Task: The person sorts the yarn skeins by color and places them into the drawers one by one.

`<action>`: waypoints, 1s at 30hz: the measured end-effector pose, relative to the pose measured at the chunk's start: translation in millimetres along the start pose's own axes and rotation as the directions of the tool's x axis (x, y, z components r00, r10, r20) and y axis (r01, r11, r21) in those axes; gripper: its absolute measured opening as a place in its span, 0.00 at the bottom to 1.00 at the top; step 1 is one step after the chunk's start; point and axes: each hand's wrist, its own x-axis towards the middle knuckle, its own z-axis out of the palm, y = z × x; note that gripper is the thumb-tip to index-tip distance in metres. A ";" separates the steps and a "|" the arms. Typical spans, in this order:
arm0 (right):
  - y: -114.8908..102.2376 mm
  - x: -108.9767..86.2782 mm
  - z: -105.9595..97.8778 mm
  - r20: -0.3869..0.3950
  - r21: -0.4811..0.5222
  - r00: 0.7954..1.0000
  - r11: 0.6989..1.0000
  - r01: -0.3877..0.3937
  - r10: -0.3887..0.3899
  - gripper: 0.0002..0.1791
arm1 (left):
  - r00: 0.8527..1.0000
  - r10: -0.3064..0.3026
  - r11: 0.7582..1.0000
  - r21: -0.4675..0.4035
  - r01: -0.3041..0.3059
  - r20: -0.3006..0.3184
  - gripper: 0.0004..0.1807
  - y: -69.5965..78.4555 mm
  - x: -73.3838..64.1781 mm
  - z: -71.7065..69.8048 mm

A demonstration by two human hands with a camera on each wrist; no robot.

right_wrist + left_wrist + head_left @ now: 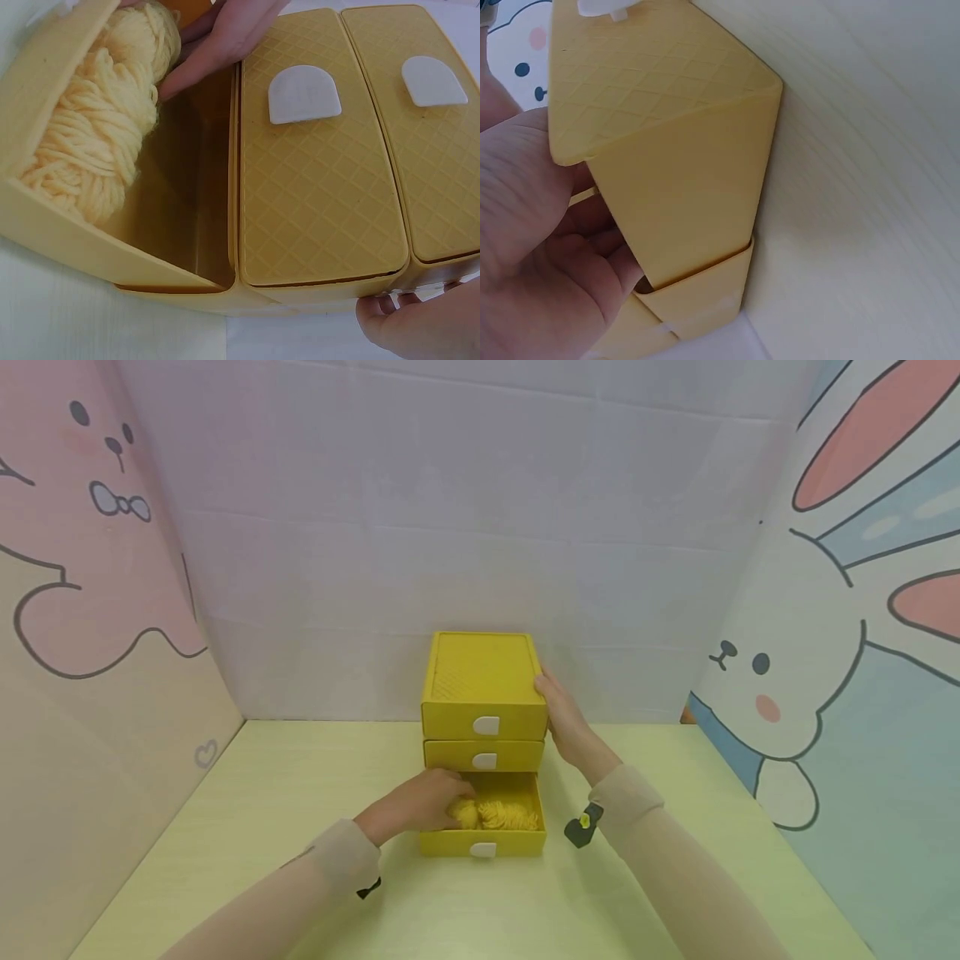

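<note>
A yellow drawer cabinet [483, 668] stands upright, its bottom drawer [510, 843] pulled out. Inside lie a yellow ball of yarn [467, 814] and, to its right, a looser skein of yellow yarn [508, 816]. My left hand [423, 802] reaches over the drawer's left wall, its fingers curled about the ball; in the left wrist view that wall [682, 195] hides part of the fingers. My right hand [566, 718] rests against the cabinet's right side, thumb near the top edge. The right wrist view shows its fingertips [371, 319] at the side.
Two drawers above, the middle drawer [322, 180] and the top drawer [424, 135], are closed and carry white tabs. The cabinet stands on a pale table [300, 777] near a white cloth backdrop [480, 527]. Printed panels flank both sides.
</note>
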 end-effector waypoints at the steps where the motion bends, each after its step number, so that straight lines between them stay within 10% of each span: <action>1: 0.4 0.2 -0.1 0.001 0.000 1.000 1.000 0.000 0.000 0.36 | 1.000 0.001 1.000 -0.011 -0.001 0.000 0.21 0.2 -1.0 -1.2; 14: 2.6 2.5 -1.7 0.017 0.001 1.000 1.000 0.015 -0.015 0.35 | 0.997 -0.041 0.976 -0.218 0.025 -0.069 0.19 3.4 -19.1 -21.0; 30: 2.3 4.4 -1.5 0.007 0.002 1.000 1.000 0.007 -0.007 0.35 | 0.996 -0.073 0.806 -0.591 0.032 -0.046 0.19 28.5 -50.3 -22.4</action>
